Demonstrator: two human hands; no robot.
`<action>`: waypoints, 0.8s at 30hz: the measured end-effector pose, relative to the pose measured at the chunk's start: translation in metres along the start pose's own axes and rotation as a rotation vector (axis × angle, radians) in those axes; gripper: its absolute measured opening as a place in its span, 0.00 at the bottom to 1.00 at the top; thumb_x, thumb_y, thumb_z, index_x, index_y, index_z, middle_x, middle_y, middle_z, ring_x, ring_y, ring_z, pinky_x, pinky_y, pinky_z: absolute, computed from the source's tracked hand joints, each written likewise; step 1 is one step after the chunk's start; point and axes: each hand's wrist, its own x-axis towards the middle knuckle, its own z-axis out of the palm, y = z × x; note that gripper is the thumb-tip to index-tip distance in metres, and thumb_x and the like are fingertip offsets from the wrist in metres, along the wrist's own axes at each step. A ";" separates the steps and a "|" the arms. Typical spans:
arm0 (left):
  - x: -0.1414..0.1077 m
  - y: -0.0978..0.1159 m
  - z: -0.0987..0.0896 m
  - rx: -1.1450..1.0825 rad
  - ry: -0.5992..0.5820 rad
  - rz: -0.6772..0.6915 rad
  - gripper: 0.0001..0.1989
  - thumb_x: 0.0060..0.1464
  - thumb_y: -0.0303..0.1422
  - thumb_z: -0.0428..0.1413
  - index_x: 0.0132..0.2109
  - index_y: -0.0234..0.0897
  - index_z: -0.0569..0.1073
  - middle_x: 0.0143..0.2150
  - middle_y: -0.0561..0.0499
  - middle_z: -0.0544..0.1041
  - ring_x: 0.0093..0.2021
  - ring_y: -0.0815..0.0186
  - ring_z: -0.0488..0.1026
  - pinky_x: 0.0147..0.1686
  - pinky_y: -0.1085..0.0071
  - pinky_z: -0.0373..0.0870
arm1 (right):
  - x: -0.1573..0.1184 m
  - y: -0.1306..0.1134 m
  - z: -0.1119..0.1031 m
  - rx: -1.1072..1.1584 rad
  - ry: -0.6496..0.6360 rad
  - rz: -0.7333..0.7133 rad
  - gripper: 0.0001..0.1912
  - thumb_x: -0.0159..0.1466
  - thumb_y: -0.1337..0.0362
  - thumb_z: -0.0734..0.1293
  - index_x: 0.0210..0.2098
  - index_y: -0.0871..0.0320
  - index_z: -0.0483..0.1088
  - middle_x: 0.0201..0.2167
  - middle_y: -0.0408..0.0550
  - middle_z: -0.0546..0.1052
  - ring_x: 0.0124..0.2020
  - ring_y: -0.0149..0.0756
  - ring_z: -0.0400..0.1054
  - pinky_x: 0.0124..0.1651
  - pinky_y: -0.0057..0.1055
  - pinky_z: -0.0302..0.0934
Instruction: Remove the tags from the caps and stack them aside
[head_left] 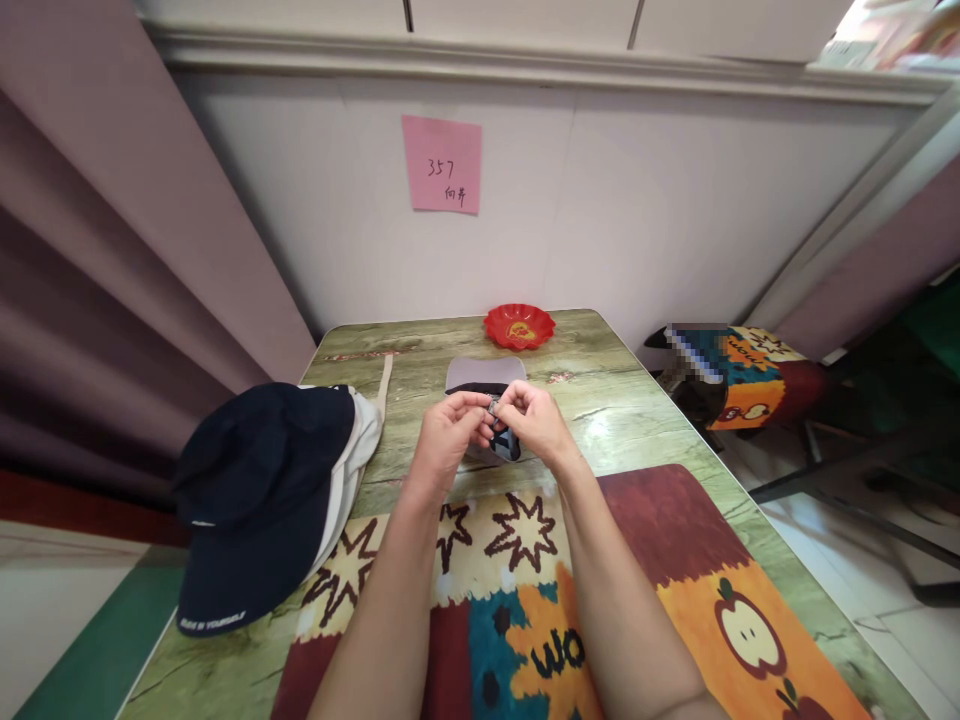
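Observation:
A cap with a grey brim (486, 373) lies on the table, brim pointing away from me and its dark inside partly showing. My left hand (452, 432) and my right hand (534, 420) meet over the near side of this cap. Both are closed in a pinch, fingertips nearly touching. Between them is a small greyish buckle-like piece (493, 408), apparently on the cap's back strap. Fingers hide most of it, along with much of the cap's crown.
Stacked caps, a navy cap (262, 480) on top of pale ones, stand at the table's left edge. A red scalloped dish (520, 328) sits at the back. In front lies a patterned mat (675, 520) under my forearms. A pink note (442, 165) is on the wall.

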 end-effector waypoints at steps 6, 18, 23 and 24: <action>-0.001 0.002 0.002 0.066 -0.023 0.055 0.10 0.48 0.32 0.59 0.38 0.32 0.74 0.25 0.53 0.76 0.22 0.71 0.70 0.23 0.76 0.68 | -0.001 0.000 0.000 0.019 -0.001 -0.001 0.04 0.54 0.64 0.65 0.26 0.56 0.64 0.21 0.39 0.72 0.24 0.30 0.66 0.29 0.27 0.60; 0.000 -0.001 -0.002 0.034 -0.024 0.044 0.11 0.48 0.32 0.60 0.39 0.33 0.73 0.26 0.51 0.77 0.22 0.71 0.71 0.22 0.75 0.68 | -0.005 -0.008 -0.004 0.206 -0.081 -0.009 0.11 0.57 0.58 0.71 0.29 0.58 0.67 0.25 0.43 0.77 0.28 0.32 0.72 0.33 0.28 0.64; 0.003 -0.006 -0.004 -0.050 -0.022 -0.004 0.12 0.47 0.34 0.63 0.37 0.31 0.73 0.26 0.50 0.78 0.22 0.71 0.71 0.22 0.76 0.68 | -0.006 -0.009 -0.004 0.194 -0.064 0.007 0.14 0.56 0.56 0.73 0.29 0.58 0.68 0.25 0.44 0.76 0.28 0.32 0.72 0.32 0.28 0.64; 0.003 -0.007 -0.004 -0.061 -0.023 -0.011 0.13 0.46 0.34 0.63 0.37 0.31 0.74 0.26 0.49 0.78 0.22 0.71 0.71 0.22 0.76 0.68 | -0.006 -0.009 -0.004 0.198 -0.064 0.010 0.14 0.56 0.56 0.73 0.30 0.58 0.67 0.25 0.43 0.76 0.28 0.32 0.72 0.32 0.28 0.64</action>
